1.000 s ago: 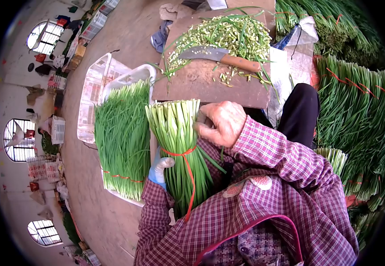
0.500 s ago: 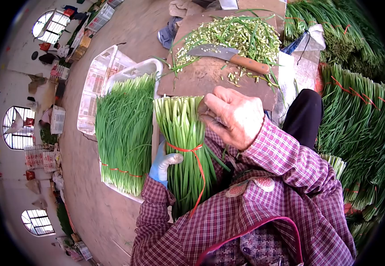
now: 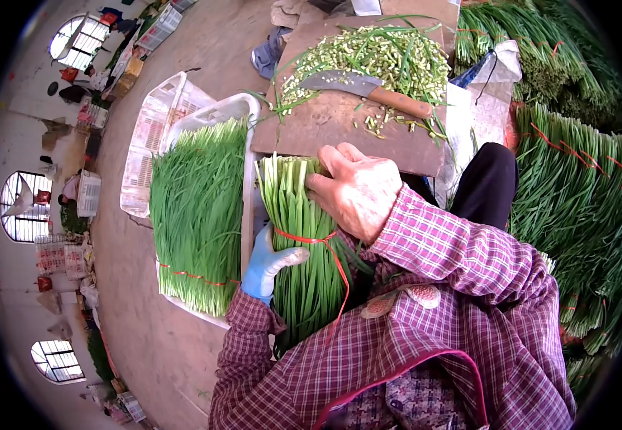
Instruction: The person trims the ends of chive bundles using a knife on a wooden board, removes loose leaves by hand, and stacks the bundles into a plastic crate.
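A bundle of green stalks (image 3: 300, 269) with a red tie round its middle stands upright before my chest, its pale cut ends on top. Round its lower left side is my left hand (image 3: 273, 264), in a blue and white glove, thumb across the front. My bare right hand (image 3: 357, 188) is at the bundle's upper right, fingers curled against the pale ends; the fingertips are partly hidden. Beyond lies a wooden board (image 3: 325, 129) bearing a knife (image 3: 368, 91) with a wooden handle and a heap of chopped stalk ends (image 3: 397, 57).
On the left, a white crate (image 3: 251, 118) holds more tied greens (image 3: 200, 208), beside another pale crate (image 3: 142, 154). Large piles of tied greens (image 3: 569, 193) lie to the right. My dark-trousered knee (image 3: 488, 183) is beside the board. Crates and people are in the far left background.
My right hand has moved left and down onto the bundle's top right edge. The bundle has turned slightly in my left hand, its red tie end swinging right.
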Available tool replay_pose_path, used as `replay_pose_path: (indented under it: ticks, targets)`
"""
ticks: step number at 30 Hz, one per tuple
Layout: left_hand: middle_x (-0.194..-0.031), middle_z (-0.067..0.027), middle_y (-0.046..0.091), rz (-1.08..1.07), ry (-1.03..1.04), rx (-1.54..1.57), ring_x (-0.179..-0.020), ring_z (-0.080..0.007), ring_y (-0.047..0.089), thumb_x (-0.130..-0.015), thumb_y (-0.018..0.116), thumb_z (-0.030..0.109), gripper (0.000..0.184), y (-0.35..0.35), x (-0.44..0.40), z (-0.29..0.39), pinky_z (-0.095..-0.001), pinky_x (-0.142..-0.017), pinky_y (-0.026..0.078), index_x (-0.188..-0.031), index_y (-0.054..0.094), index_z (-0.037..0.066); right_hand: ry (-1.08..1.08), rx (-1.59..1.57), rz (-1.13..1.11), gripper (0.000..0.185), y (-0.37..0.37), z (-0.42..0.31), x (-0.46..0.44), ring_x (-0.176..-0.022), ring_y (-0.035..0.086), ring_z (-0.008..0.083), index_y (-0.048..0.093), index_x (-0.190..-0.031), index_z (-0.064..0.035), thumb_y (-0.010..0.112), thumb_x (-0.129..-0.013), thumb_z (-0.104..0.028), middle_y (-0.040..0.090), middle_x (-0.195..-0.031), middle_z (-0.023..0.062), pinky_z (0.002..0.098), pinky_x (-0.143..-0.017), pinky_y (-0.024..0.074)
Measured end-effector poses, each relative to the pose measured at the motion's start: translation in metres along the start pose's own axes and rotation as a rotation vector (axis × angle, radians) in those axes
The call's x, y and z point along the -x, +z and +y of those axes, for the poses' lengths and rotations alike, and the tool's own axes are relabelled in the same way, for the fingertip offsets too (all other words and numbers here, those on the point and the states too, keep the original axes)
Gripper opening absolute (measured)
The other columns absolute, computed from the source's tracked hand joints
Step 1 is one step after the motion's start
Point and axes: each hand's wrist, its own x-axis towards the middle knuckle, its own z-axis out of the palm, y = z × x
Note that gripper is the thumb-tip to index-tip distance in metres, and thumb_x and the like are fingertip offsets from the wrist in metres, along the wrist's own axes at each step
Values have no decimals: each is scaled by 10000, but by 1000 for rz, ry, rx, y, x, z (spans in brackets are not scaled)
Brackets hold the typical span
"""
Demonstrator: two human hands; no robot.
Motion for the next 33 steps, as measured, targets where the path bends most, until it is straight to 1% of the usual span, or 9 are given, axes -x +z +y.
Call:
replay_pose_path:
  ticks: [7, 13, 18, 21, 24, 26, 28, 31, 33]
  targets:
    - [-1201, -99, 586, -94, -77, -86, -1099, -179, 566, -594, 873, 171, 883, 8, 4, -5, -332, -975, 454, -1334, 434, -29, 32, -241, -181, 114, -9, 13, 15, -819, 615, 294, 601, -815, -60, 669, -744, -118, 567, -835, 83, 426, -629, 506]
    - [-1225, -99, 574, -193, -114, -131, -1114, -177, 556, -584, 869, 163, 919, 6, 5, -15, -332, -980, 450, -1361, 414, -20, 96, -336, -491, 205, -16, 28, 18, -746, 640, 308, 629, -783, -63, 731, -687, -213, 595, -760, 84, 430, -637, 508]
    - [-1219, -90, 574, -321, -262, -151, -1112, -173, 549, -581, 855, 158, 936, 3, 12, -5, -319, -974, 446, -1382, 405, -20, 31, -340, -505, 204, -26, 17, 22, -744, 655, 286, 688, -836, -99, 741, -694, -235, 625, -787, 67, 407, -637, 520]
    - [-1204, -85, 578, -431, -301, -109, -1080, -160, 557, -608, 818, 134, 892, 0, 15, -15, -306, -952, 456, -1382, 402, -26, 45, -462, -665, 218, -28, 14, 28, -745, 649, 300, 712, -840, -103, 768, -681, -241, 645, -809, 85, 401, -645, 518]
    - [-1182, -83, 582, -512, -364, -68, -1028, -137, 569, -629, 788, 141, 878, 5, 17, -29, -285, -923, 467, -1391, 388, -36, 114, -474, -687, 232, -22, 11, 47, -761, 647, 314, 705, -850, -91, 772, -677, -230, 649, -821, 101, 410, -655, 511]
    - [-1168, -82, 586, -501, -508, -43, -1013, -127, 572, -628, 789, 160, 898, 8, 18, -37, -279, -909, 472, -1400, 375, -41, 125, -540, -577, 277, -13, 12, 64, -765, 637, 330, 683, -889, -54, 765, -680, -216, 636, -810, 122, 427, -654, 499]
    - [-1180, -82, 582, -521, -396, -73, -1012, -130, 570, -631, 796, 180, 915, 5, 18, -50, -280, -922, 464, -1404, 363, -50, 175, -557, -559, 273, -11, 13, 75, -710, 621, 336, 669, -883, -27, 758, -683, -191, 610, -758, 130, 426, -632, 483]
    - [-1305, -123, 530, -545, -418, -130, -1181, -204, 520, -614, 830, 247, 993, 10, 15, -41, -333, -1048, 377, -1422, 339, -54, 224, -600, -538, 254, -14, 15, 78, -631, 595, 298, 660, -864, -15, 758, -691, -173, 566, -686, 111, 402, -593, 459]
    - [-1323, -130, 518, -557, -403, -116, -1214, -216, 499, -607, 838, 259, 1017, 7, 13, -49, -344, -1066, 358, -1430, 328, -51, 298, -666, -553, 239, -14, 18, 81, -599, 570, 255, 663, -855, -16, 762, -697, -165, 540, -657, 87, 379, -571, 441]
